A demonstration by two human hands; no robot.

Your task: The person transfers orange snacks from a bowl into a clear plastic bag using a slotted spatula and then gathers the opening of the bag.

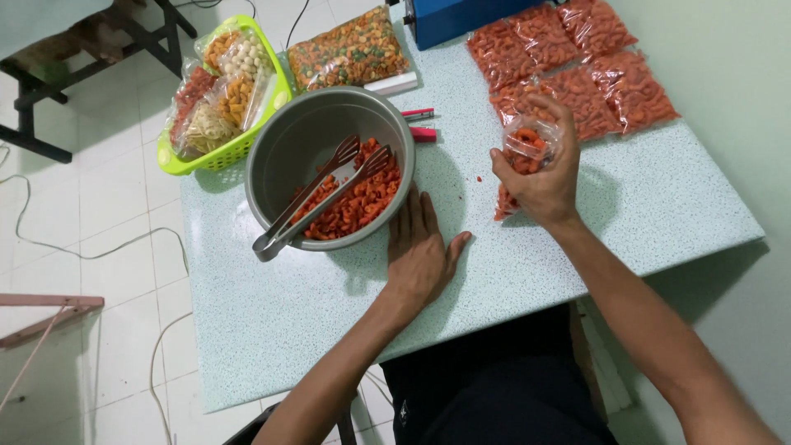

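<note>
My right hand (540,177) grips a small clear plastic bag of orange-red snacks (527,147), held upright just above the pale speckled table (511,280). My left hand (420,251) lies flat on the table, fingers apart, its fingertips against the near rim of a grey metal bowl (284,144). The bowl holds a heap of orange-red snacks (358,202) and metal tongs (317,198) that lean out over its near-left rim.
Several filled bags of orange snacks (593,74) lie at the back right by a blue machine (453,16). A green basket (227,148) of mixed snack bags overhangs the left edge. A large mixed-snack bag (350,49), red pens (420,124) and floor cables (82,247) are nearby.
</note>
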